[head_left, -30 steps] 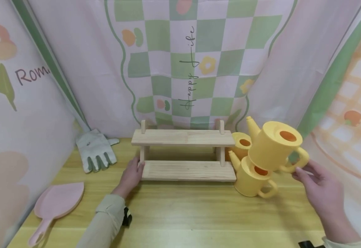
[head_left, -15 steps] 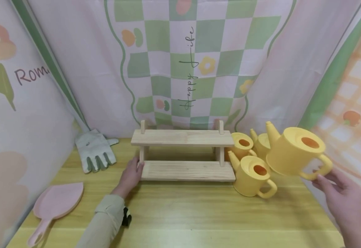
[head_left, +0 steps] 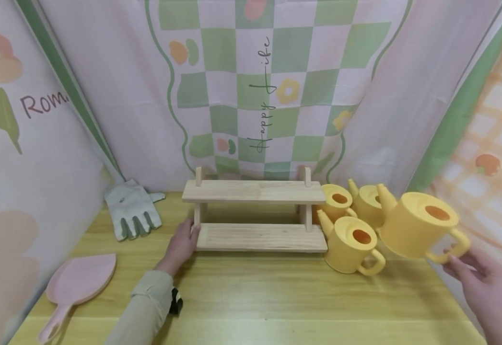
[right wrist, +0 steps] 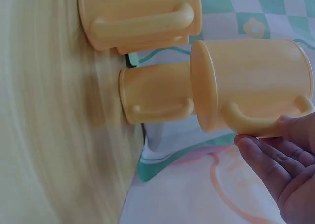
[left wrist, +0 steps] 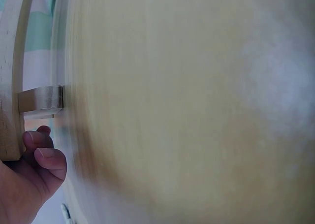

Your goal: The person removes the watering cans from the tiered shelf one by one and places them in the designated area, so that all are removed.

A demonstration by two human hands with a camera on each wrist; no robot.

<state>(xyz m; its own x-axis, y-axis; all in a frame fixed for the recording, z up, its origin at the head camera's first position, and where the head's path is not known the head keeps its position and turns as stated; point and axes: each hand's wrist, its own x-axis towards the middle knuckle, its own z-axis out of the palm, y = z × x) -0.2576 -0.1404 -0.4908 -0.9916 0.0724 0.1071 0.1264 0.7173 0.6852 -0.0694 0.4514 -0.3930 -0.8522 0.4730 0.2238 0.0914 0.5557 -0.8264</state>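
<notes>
My right hand (head_left: pixel 488 282) pinches the handle of a yellow watering can (head_left: pixel 419 225), held upright above the tabletop at the right. In the right wrist view the can's base (right wrist: pixel 204 86) hangs apart from the table. Three more yellow watering cans stand at the shelf's right: a front one (head_left: pixel 349 247), one behind it (head_left: pixel 336 199) partly hidden by the shelf, and a back one (head_left: pixel 367 203) partly covered by the held can. My left hand (head_left: pixel 180 247) grips the left end of a two-tier wooden shelf (head_left: pixel 261 238); its fingers (left wrist: pixel 49 160) curl around the board's end in the left wrist view.
A pale work glove (head_left: pixel 134 208) with green fingertips lies at the back left of the wooden table (head_left: pixel 251 297). Nearer, a pink dustpan (head_left: pixel 82 280) rests by the left wall. Printed curtains (head_left: pixel 117 86) enclose the back and both sides.
My right hand has carried the watering can to the right, away from above the front can, then lowered it somewhat. The back can has come into view. My left hand stays on the shelf.
</notes>
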